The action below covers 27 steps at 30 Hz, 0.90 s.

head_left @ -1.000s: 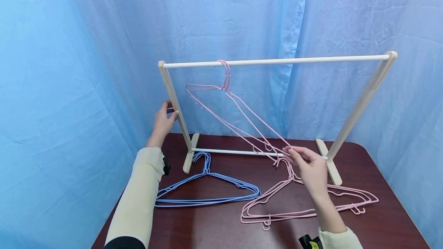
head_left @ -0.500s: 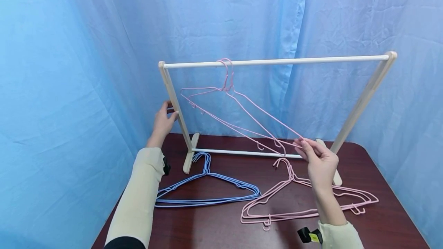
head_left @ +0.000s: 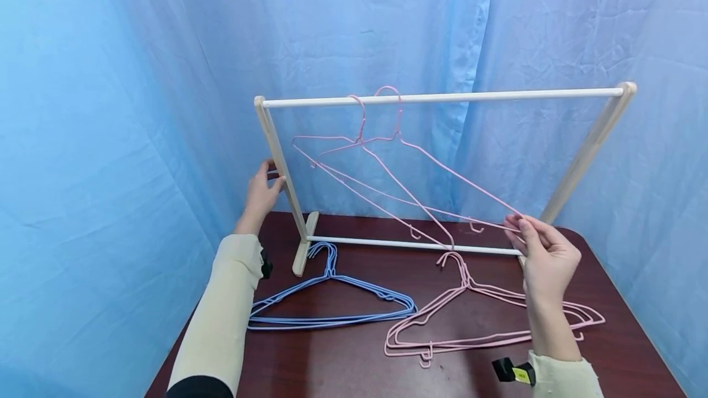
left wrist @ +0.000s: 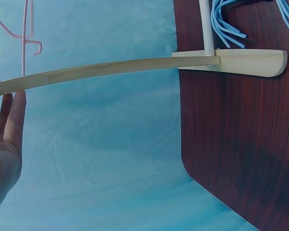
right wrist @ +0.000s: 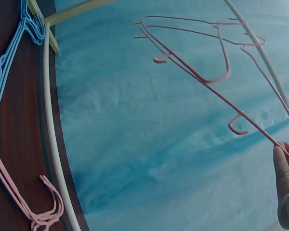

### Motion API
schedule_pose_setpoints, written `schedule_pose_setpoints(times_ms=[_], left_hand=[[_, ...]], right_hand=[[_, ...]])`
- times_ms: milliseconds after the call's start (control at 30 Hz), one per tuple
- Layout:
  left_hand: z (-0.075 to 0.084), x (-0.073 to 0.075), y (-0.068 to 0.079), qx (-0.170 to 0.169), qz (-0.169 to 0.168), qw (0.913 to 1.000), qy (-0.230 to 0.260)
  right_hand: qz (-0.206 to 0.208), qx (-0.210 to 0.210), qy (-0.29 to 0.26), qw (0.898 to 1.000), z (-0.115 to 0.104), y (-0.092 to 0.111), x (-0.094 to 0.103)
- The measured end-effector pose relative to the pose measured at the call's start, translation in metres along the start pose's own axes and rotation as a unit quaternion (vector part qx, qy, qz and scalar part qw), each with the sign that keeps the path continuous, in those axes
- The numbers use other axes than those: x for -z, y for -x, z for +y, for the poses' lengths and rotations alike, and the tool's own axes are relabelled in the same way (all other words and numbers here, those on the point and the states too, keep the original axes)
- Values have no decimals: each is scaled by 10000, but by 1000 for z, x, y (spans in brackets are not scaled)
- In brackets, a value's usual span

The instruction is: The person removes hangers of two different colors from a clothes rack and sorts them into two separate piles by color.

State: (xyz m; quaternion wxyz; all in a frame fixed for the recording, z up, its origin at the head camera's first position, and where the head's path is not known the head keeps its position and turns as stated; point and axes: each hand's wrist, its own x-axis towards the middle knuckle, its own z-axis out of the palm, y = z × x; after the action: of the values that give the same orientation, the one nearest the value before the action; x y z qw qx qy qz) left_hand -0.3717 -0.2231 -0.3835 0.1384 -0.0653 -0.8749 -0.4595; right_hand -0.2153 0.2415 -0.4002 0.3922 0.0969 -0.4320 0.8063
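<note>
In the head view, my left hand [head_left: 262, 192] holds the left wooden post [head_left: 293, 201] of a small clothes rack, thumb on the near side and fingers behind. The left wrist view has those fingertips against the post. Between thumb and fingers, my right hand [head_left: 547, 260] pinches the right corner of a pink hanger [head_left: 399, 110]. This hanger is tilted, its right end pulled toward me, with its hook arching over the white top bar [head_left: 498, 96]. To its left, a second pink hanger [head_left: 363, 118] hangs from the same bar.
Several blue hangers [head_left: 330, 263] lie stacked on the dark wooden table [head_left: 343, 367], left of several pink hangers [head_left: 463, 272]. A white lower rod [head_left: 376, 242] joins the rack's feet. Blue curtains [head_left: 166, 78] surround the table.
My right hand has moved right, drawing the pink hanger with it. That hanger's hook has slid right along the bar, apart from the other hook. My left hand stays on the post.
</note>
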Motion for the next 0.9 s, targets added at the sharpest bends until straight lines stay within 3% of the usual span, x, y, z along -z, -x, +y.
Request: schedule_pose_setpoints(times_ms=[400, 733, 900], left_hand=[[-3, -5, 0, -13, 17, 10000, -22], [-2, -4, -2, 11, 16, 10000, 6], [-2, -4, -1, 14, 11, 10000, -9]], right_hand=[[1097, 95, -523, 9925, -38, -15, 40], [1230, 427, -445, 9905, -69, -19, 82], [1052, 409, -288, 9932, -82, -19, 108]])
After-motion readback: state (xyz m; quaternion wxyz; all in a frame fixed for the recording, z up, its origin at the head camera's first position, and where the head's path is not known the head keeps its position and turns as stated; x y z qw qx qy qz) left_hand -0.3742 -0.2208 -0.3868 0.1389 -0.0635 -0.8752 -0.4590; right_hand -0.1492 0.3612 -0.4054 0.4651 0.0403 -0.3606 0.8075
